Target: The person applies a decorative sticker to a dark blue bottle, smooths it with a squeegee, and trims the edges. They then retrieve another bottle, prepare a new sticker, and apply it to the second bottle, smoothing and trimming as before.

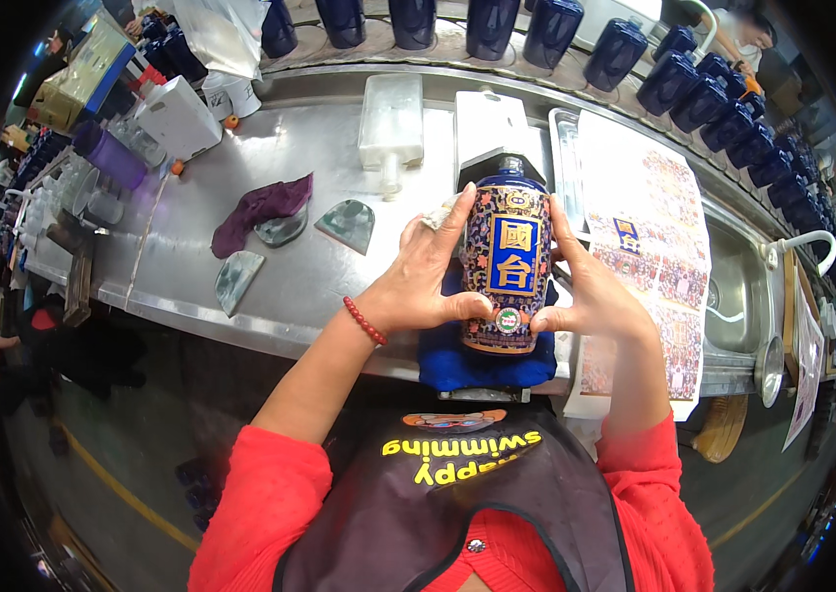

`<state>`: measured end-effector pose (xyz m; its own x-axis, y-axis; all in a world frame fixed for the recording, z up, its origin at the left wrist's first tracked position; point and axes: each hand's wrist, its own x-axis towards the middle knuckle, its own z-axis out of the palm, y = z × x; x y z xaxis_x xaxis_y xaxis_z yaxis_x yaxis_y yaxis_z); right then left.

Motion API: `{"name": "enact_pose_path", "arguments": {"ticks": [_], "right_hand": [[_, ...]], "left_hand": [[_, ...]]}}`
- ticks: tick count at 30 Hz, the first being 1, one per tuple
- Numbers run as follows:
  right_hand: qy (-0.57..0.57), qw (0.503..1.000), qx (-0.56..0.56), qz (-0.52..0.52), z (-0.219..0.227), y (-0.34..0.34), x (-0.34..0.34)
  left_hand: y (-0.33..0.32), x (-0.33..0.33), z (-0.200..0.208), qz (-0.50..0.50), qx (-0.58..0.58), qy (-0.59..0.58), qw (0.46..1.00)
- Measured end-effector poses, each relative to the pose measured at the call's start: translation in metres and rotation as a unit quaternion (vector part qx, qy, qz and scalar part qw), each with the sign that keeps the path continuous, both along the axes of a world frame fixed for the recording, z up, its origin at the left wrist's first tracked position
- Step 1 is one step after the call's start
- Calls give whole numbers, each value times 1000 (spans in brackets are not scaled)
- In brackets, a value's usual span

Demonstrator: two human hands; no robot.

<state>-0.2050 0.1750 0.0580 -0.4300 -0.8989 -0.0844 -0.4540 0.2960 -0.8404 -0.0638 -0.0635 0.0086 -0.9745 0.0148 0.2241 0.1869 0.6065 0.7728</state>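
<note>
A dark blue bottle [508,202] wrapped in a colourful patterned decal lies on its back, neck pointing away from me, on a blue cloth pad [492,370] at the bench edge. My left hand [425,273] grips its left side, thumb pressed on the lower front. A small pale piece [436,214] shows by the left fingers; its kind is unclear. On the other side my right hand [590,288] holds the bottle, thumb near the round emblem at the bottom. Right of it lie printed decal sheets [659,227].
Green-grey flat scraper pieces [347,225] and a purple cloth [260,214] lie on the metal bench [181,266] at left. A clear bottle [390,123] lies farther back. Blue bottles [492,28] line a curved conveyor behind. A sink [733,296] is at right; a person [741,35] stands far right.
</note>
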Motion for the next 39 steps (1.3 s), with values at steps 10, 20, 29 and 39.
{"name": "enact_pose_path", "arguments": {"ticks": [10,20,29,39], "right_hand": [[6,1000,-22,-13,-10,3,3],[-22,999,-37,-15,-14,9,0],[74,996,-47,13,-28,14,0],[77,996,-46,19,-29,12,-1]], "left_hand": [[3,2,-13,15,19,17,1000],[2,4,-14,16,40,34,999],[-3,11,-21,-29,-46,36,998],[-8,5,-28,-51,-35,57,996]]}}
